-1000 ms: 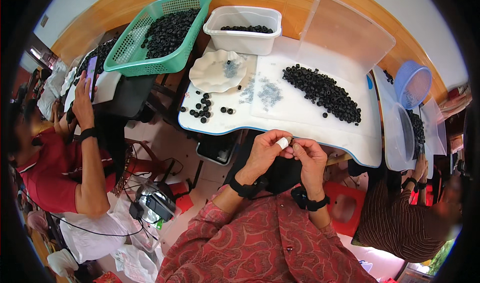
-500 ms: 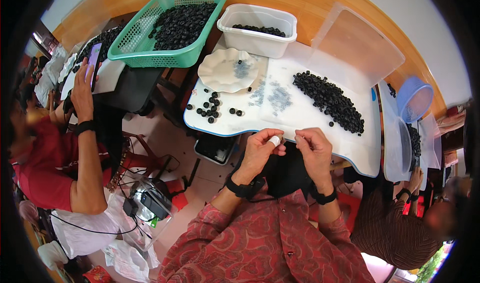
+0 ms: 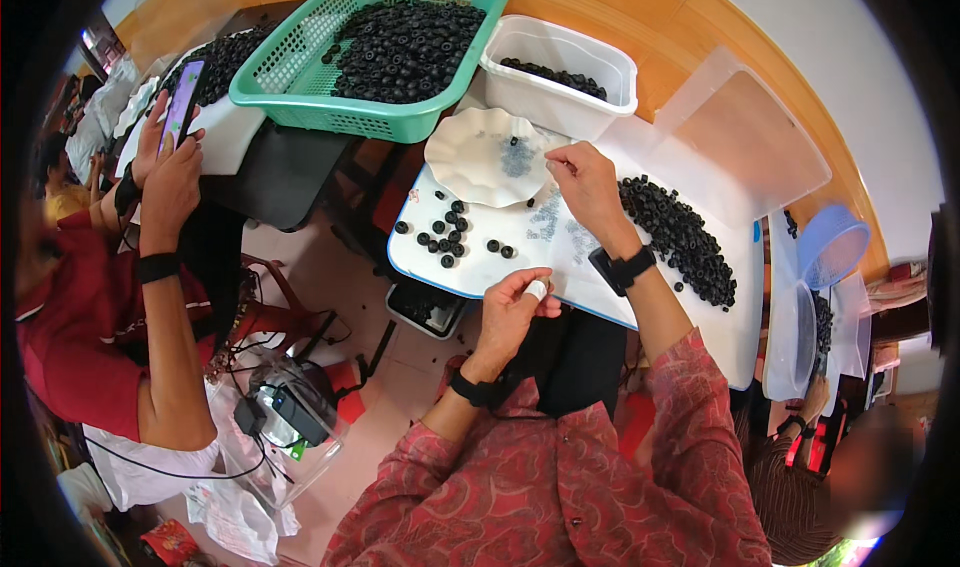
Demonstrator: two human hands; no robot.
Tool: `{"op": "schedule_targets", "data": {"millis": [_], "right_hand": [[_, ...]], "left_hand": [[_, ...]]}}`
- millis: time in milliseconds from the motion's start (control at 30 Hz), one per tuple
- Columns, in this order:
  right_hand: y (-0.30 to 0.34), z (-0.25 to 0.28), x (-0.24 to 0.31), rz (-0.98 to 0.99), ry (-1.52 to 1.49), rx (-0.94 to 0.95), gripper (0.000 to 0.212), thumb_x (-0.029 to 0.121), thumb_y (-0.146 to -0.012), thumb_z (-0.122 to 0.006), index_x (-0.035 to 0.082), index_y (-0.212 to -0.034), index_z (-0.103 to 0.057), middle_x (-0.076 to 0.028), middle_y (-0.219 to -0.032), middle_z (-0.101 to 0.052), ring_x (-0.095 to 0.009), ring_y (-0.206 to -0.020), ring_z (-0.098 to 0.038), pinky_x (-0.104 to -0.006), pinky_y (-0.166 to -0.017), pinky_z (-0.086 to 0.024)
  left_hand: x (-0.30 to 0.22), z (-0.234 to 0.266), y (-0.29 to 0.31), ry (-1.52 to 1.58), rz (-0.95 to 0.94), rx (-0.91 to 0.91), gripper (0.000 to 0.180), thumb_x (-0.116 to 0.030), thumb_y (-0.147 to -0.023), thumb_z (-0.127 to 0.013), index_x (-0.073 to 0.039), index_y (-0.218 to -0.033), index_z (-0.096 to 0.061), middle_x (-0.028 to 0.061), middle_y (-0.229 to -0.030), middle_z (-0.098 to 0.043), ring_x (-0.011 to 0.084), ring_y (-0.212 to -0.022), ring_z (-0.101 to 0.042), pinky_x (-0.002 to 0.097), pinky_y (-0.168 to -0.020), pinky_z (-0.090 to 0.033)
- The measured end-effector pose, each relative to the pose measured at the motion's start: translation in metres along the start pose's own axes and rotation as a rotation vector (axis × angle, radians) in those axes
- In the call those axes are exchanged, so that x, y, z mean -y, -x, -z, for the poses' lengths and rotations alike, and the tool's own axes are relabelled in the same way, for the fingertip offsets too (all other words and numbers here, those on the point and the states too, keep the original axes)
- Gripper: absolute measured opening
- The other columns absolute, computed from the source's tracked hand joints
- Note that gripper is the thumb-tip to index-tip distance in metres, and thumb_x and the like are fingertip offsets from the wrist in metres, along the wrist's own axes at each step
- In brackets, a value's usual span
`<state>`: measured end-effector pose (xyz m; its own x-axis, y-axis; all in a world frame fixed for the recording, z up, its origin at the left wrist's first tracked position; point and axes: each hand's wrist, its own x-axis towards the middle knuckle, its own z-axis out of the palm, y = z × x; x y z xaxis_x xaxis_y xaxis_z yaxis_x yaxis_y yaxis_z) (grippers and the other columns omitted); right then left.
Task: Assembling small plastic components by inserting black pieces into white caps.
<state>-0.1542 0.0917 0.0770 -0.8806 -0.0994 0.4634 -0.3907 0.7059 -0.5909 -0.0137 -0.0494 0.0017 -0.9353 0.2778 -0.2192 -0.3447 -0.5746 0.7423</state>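
Observation:
My left hand [image 3: 512,312] is above the table's front edge, fingers curled into a pinch; whatever they hold is too small to name. A white wrap covers one of its fingers. My right hand [image 3: 588,185] reaches out to the right rim of a white scalloped plate [image 3: 457,172], thumb and fingertips pressed together, any held thing too small to see. Tiny greyish pieces [image 3: 518,157] lie in the plate with one black piece, and more are scattered on the white tabletop [image 3: 478,275]. A loose group of round black parts [image 3: 452,225] sits in front of the plate.
Beyond the right forearm spreads a heap of small black parts [image 3: 685,242]. A green basket [image 3: 345,119] and a white tub [image 3: 590,117], both with black parts, stand at the back. A clear plastic lid [image 3: 770,142] leans behind. On the left a person [image 3: 110,317] holds a phone [image 3: 182,104].
My right hand has left my left hand and moved forward to the plate's rim. The left hand remains pinched near the table's edge. The whole view has shifted slightly.

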Motion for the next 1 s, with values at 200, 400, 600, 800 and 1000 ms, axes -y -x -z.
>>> {"op": "schedule_targets", "data": {"millis": [200,400,600,800,1000], "right_hand": [[-0.03,-0.035,-0.018,-0.005,0.185,0.054,0.016,0.008,-0.084,-0.062,0.007,-0.098,-0.07,-0.017,-0.087,-0.061,-0.033,-0.082,-0.061,-0.0403,-0.073,-0.049],[-0.041,-0.054,-0.007,-0.033,0.322,0.181,0.023,0.008,-0.084,-0.06,0.011,-0.104,-0.07,-0.017,-0.089,-0.058,-0.035,-0.088,-0.059,-0.0429,-0.073,-0.05],[-0.044,-0.065,-0.024,0.016,0.426,0.173,0.022,0.008,-0.085,-0.06,0.012,-0.104,-0.07,-0.015,-0.091,-0.058,-0.033,-0.085,-0.06,-0.0426,-0.073,-0.05],[-0.048,-0.067,-0.027,-0.06,0.348,0.167,0.011,0.007,-0.079,-0.063,0.006,-0.088,-0.067,-0.018,-0.091,-0.058,-0.037,-0.085,-0.061,-0.0445,-0.072,-0.05],[-0.047,-0.053,-0.03,-0.07,0.348,0.206,0.007,0.007,-0.079,-0.061,0.004,-0.085,-0.065,-0.018,-0.09,-0.061,-0.037,-0.085,-0.061,-0.0447,-0.072,-0.05]], "left_hand": [[0.004,0.003,-0.004,-0.014,0.001,0.017,0.024,0.0,-0.093,-0.052,0.003,-0.115,-0.061,0.0112,-0.095,-0.065,0.0198,-0.081,-0.068,0.0328,-0.075,-0.059],[0.003,0.002,-0.004,-0.041,-0.013,0.008,0.025,0.002,-0.091,-0.052,0.004,-0.114,-0.061,0.0127,-0.091,-0.068,0.0178,-0.08,-0.069,0.0286,-0.073,-0.058],[0.004,0.001,-0.005,-0.054,-0.009,0.023,0.025,0.001,-0.092,-0.052,0.004,-0.115,-0.06,0.0125,-0.095,-0.067,0.0188,-0.082,-0.069,0.0297,-0.074,-0.058],[0.003,0.001,-0.004,-0.032,-0.004,-0.004,0.024,0.002,-0.092,-0.052,0.005,-0.114,-0.061,0.0122,-0.094,-0.068,0.0171,-0.08,-0.069,0.0276,-0.074,-0.058],[0.004,0.002,-0.005,-0.054,-0.004,0.0,0.024,0.001,-0.092,-0.052,0.003,-0.114,-0.061,0.012,-0.091,-0.068,0.0169,-0.08,-0.069,0.0274,-0.074,-0.058]]}}
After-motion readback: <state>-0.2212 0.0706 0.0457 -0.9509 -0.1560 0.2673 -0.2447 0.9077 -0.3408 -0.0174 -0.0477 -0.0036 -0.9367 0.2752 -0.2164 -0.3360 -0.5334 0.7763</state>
